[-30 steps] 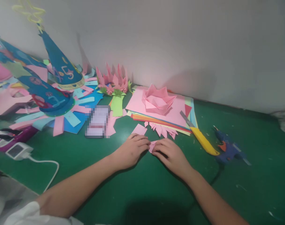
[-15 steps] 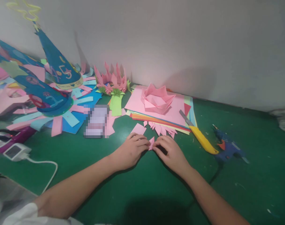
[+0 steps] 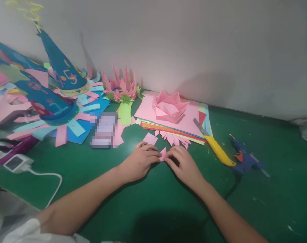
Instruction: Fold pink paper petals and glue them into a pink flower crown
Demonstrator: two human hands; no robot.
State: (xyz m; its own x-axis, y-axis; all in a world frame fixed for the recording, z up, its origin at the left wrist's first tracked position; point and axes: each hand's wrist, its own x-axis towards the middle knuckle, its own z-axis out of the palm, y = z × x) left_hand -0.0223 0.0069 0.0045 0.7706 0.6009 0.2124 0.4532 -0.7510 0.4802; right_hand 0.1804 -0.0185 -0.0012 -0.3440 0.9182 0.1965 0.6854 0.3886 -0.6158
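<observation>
A small folded piece of pink paper sits low over the green table, pinched from both sides. My left hand has its fingertips closed on the paper's left edge. On the right edge, the thumb and forefinger of my right hand grip it. Just beyond my left hand lies a flat pink paper square. Several small folded pink paper pieces are heaped beyond my right hand.
A pink paper lotus rests on stacked coloured paper. To the right lie a yellow utility knife, its blade out, and a blue glue gun. Left are a blurred phone-like rectangle, blue cone hats, a paper crown and a white cable.
Both hands keep their hold on the pink paper and have hardly moved. The view has shifted very slightly.
</observation>
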